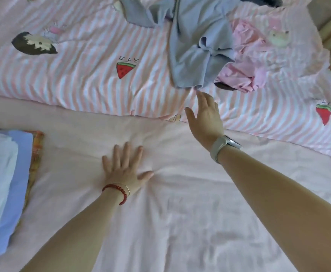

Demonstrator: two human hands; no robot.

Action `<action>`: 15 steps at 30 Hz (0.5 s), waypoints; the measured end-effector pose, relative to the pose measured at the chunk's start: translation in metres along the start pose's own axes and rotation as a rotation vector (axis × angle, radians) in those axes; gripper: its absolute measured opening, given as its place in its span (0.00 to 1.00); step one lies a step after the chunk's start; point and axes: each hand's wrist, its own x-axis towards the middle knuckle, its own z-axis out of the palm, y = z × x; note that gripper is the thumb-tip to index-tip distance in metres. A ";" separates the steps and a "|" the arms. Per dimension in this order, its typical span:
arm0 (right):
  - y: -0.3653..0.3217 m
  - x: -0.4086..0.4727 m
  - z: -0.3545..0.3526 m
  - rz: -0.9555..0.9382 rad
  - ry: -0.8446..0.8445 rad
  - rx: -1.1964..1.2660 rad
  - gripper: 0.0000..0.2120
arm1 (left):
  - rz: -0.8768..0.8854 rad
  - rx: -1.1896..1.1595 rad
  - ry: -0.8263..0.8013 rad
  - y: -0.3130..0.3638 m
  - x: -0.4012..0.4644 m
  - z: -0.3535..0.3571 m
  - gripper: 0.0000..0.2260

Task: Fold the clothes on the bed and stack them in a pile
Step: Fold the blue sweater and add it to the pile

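My right hand (205, 114) reaches toward twelve o'clock, fingers straight and loosely spread, holding nothing; its fingertips stop just short of the hem of the blue garment (196, 54), which I judge to be the next piece to draw down for folding. My left hand (124, 169) lies flat at seven o'clock from the right, fingers spread and pressed on the plain pink sheet (180, 213); the creases fanning out from the palm suggest it bears my weight as I lean, and it may also pin the sheet so nothing drags. Outward at one o'clock from the right hand, a crumpled pink garment (247, 63) lies touching the blue one, both unfolded on the striped quilt (82, 75); more cloth shows at the top edge, too cut off to name. At nine o'clock, well apart from both hands, sits the pile of folded clothes (5, 173), white on blue, kept to the side, I judge, so the bare sheet between serves as folding space.
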 end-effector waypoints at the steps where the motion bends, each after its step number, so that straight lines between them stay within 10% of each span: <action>1: -0.001 0.016 0.007 0.055 0.028 0.093 0.25 | 0.001 -0.004 0.002 -0.001 0.002 0.003 0.37; 7: -0.002 0.079 0.028 0.497 0.144 0.308 0.16 | -0.004 0.006 -0.009 -0.003 0.008 0.010 0.35; 15: -0.005 -0.005 0.034 0.305 0.202 0.362 0.13 | -0.007 -0.081 -0.183 -0.004 0.011 -0.013 0.37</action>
